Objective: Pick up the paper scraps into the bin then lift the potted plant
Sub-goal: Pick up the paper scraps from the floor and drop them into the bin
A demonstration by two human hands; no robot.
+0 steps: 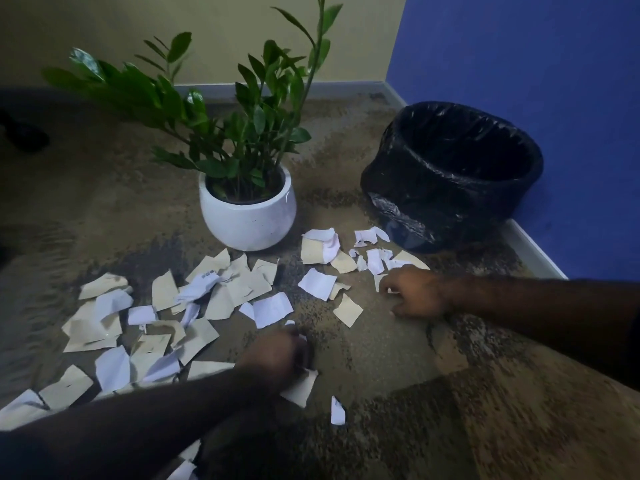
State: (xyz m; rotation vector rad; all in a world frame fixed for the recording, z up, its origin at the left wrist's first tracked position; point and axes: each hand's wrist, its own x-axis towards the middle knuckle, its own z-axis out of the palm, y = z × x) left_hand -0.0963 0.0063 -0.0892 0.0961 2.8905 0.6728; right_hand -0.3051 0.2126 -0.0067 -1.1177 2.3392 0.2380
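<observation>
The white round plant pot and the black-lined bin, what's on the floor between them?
In the head view, bare speckled carpet separates the white round pot from the black-lined bin; torn paper scraps lie just in front of that gap.

Paper scraps (242,289) strewn on carpet, potted plant (247,206), black-lined bin (450,174), both hands low among scraps

I see my left hand (277,355) low and blurred, fingers curled; my right hand (414,292) reaches left, knuckles up, fingers bent.
</observation>
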